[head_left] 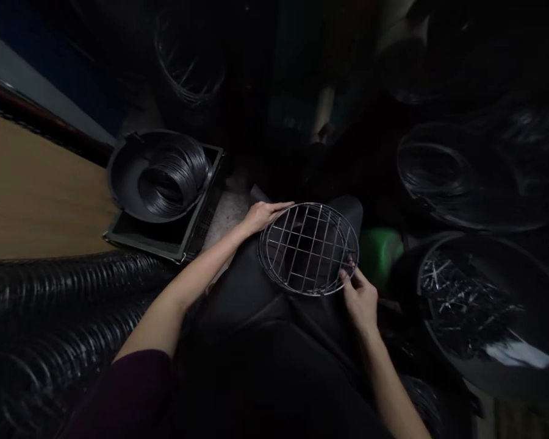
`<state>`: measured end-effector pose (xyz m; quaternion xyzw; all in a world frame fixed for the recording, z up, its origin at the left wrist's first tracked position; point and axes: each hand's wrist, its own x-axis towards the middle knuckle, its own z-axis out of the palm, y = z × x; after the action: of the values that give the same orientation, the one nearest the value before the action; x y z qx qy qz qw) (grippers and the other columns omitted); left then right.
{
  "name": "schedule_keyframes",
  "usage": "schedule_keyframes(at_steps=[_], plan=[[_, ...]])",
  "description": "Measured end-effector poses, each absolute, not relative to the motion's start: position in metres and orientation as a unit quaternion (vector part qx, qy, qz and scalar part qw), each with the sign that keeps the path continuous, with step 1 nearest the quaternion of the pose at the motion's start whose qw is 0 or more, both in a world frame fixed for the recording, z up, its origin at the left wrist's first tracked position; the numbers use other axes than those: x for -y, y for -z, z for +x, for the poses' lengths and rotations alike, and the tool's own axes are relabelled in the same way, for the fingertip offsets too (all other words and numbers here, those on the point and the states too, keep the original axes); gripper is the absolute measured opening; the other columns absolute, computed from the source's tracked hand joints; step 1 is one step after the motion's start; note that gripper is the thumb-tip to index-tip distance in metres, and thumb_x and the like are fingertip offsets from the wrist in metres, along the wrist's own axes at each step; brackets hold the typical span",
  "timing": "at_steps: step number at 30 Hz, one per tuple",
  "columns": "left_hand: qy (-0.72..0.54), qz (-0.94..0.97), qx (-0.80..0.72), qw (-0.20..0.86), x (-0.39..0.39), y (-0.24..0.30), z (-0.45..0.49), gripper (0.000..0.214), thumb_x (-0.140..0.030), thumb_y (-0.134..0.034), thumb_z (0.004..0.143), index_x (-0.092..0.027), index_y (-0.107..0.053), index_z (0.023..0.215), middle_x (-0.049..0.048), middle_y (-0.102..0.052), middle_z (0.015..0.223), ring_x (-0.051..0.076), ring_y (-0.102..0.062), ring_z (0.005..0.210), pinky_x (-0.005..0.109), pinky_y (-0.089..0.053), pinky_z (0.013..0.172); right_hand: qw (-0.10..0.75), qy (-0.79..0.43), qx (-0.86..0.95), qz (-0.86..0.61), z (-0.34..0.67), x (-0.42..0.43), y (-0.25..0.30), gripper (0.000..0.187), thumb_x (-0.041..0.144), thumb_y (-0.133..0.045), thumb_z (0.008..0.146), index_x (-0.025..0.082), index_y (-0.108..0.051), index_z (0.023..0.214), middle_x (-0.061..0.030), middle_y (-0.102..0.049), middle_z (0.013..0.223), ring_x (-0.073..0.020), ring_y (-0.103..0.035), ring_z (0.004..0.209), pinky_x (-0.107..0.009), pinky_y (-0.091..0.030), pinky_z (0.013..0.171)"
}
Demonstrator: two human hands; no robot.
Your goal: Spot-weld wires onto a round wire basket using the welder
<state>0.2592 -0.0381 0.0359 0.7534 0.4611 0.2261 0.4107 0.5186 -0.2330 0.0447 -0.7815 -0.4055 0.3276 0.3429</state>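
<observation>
A round wire grid rack point(308, 249) lies over my lap, on dark trousers. My left hand point(261, 216) grips its upper left rim, fingers curled over the ring. My right hand point(359, 297) pinches the lower right rim between thumb and fingers. The rack is a metal ring with crossed straight wires inside, tilted slightly toward me.
A dark basin point(132, 177) with stacked wire rings rests on a crate at the left, by a wooden board point(32, 195). Long rows of rings point(59, 286) lie lower left. A basin of short wire pieces point(476, 305) stands at the right, beside a green object point(380, 251).
</observation>
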Motion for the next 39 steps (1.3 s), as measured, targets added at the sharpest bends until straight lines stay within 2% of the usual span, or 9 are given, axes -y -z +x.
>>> schedule_keyframes(at_steps=[4, 6, 14, 17, 24, 26, 31, 35, 39], plan=[[-0.239, 0.742, -0.464, 0.421, 0.043, -0.033, 0.257, 0.032, -0.032, -0.058, 0.094, -0.027, -0.068, 0.124, 0.0013, -0.072, 0.118, 0.020, -0.072, 0.102, 0.026, -0.055, 0.093, 0.360, -0.170, 0.455, -0.797, 0.502, 0.251, -0.041, 0.055, 0.060, -0.056, 0.086, 0.012, -0.073, 0.107, -0.0175, -0.072, 0.104, -0.0315, -0.068, 0.097, -0.050, -0.052, 0.093], [-0.237, 0.744, -0.457, 0.426, 0.044, -0.031, 0.256, 0.033, -0.033, -0.056, 0.095, -0.026, -0.067, 0.126, 0.0015, -0.071, 0.120, 0.021, -0.071, 0.106, 0.027, -0.054, 0.094, 0.325, -0.148, 0.514, -0.780, 0.498, 0.261, -0.042, 0.054, 0.057, -0.052, 0.090, 0.011, -0.070, 0.114, -0.0172, -0.071, 0.104, -0.0296, -0.068, 0.093, -0.047, -0.054, 0.089], [-0.261, 0.737, -0.436, 0.445, 0.039, -0.024, 0.255, 0.035, -0.037, -0.054, 0.096, -0.026, -0.065, 0.127, 0.0021, -0.067, 0.126, 0.022, -0.068, 0.112, 0.031, -0.052, 0.100, 0.200, -0.265, 0.601, -0.727, 0.497, 0.272, -0.060, 0.093, 0.057, -0.064, 0.080, 0.014, -0.027, 0.154, -0.0196, -0.052, 0.138, -0.0339, -0.050, 0.128, -0.055, -0.045, 0.105], [-0.265, 0.735, -0.438, 0.444, 0.040, -0.022, 0.256, 0.036, -0.039, -0.056, 0.095, -0.026, -0.066, 0.127, 0.0026, -0.068, 0.124, 0.022, -0.070, 0.109, 0.031, -0.053, 0.098, 0.212, -0.248, 0.572, -0.753, 0.490, 0.270, -0.054, 0.103, 0.063, -0.070, 0.074, 0.015, -0.025, 0.154, -0.0203, -0.052, 0.135, -0.0349, -0.051, 0.125, -0.055, -0.045, 0.103], [-0.311, 0.712, -0.431, 0.459, 0.036, -0.016, 0.262, 0.036, -0.040, -0.061, 0.092, -0.024, -0.069, 0.123, 0.0029, -0.073, 0.117, 0.019, -0.069, 0.108, 0.027, -0.051, 0.096, 0.212, -0.218, 0.556, -0.773, 0.482, 0.268, -0.032, 0.112, 0.071, -0.065, 0.073, 0.001, -0.025, 0.150, -0.0297, -0.045, 0.136, -0.0406, -0.043, 0.128, -0.060, -0.038, 0.107], [-0.323, 0.703, -0.436, 0.460, 0.037, -0.019, 0.260, 0.034, -0.041, -0.062, 0.091, -0.022, -0.071, 0.118, 0.0041, -0.075, 0.110, 0.018, -0.070, 0.101, 0.027, -0.052, 0.091, 0.226, -0.260, 0.548, -0.762, 0.493, 0.267, -0.041, 0.106, 0.070, -0.066, 0.073, 0.005, -0.031, 0.150, -0.0256, -0.048, 0.138, -0.0371, -0.046, 0.128, -0.057, -0.040, 0.107], [-0.370, 0.634, -0.464, 0.495, 0.043, -0.044, 0.245, 0.043, -0.047, -0.054, 0.095, -0.018, -0.068, 0.124, 0.0063, -0.075, 0.098, 0.016, -0.069, 0.085, 0.028, -0.053, 0.080, 0.304, -0.329, 0.467, -0.762, 0.527, 0.251, -0.082, 0.062, 0.058, -0.055, 0.087, 0.018, -0.057, 0.135, -0.0134, -0.062, 0.127, -0.0269, -0.061, 0.110, -0.049, -0.051, 0.096], [-0.311, 0.679, -0.428, 0.509, 0.043, -0.069, 0.244, 0.052, -0.052, -0.064, 0.087, -0.018, -0.066, 0.126, 0.0072, -0.073, 0.116, 0.022, -0.067, 0.107, 0.034, -0.051, 0.096, 0.349, -0.327, 0.425, -0.769, 0.530, 0.224, -0.096, 0.058, 0.056, -0.049, 0.090, 0.021, -0.058, 0.135, -0.0098, -0.069, 0.113, -0.0222, -0.066, 0.083, -0.047, -0.058, 0.078], [-0.262, 0.710, -0.412, 0.507, 0.039, -0.083, 0.250, 0.047, -0.051, -0.062, 0.088, -0.018, -0.069, 0.122, 0.0075, -0.071, 0.120, 0.025, -0.066, 0.115, 0.037, -0.047, 0.104, 0.367, -0.327, 0.422, -0.762, 0.520, 0.214, -0.095, 0.055, 0.051, -0.057, 0.086, 0.019, -0.062, 0.131, -0.0098, -0.068, 0.120, -0.0259, -0.065, 0.100, -0.048, -0.057, 0.087]])
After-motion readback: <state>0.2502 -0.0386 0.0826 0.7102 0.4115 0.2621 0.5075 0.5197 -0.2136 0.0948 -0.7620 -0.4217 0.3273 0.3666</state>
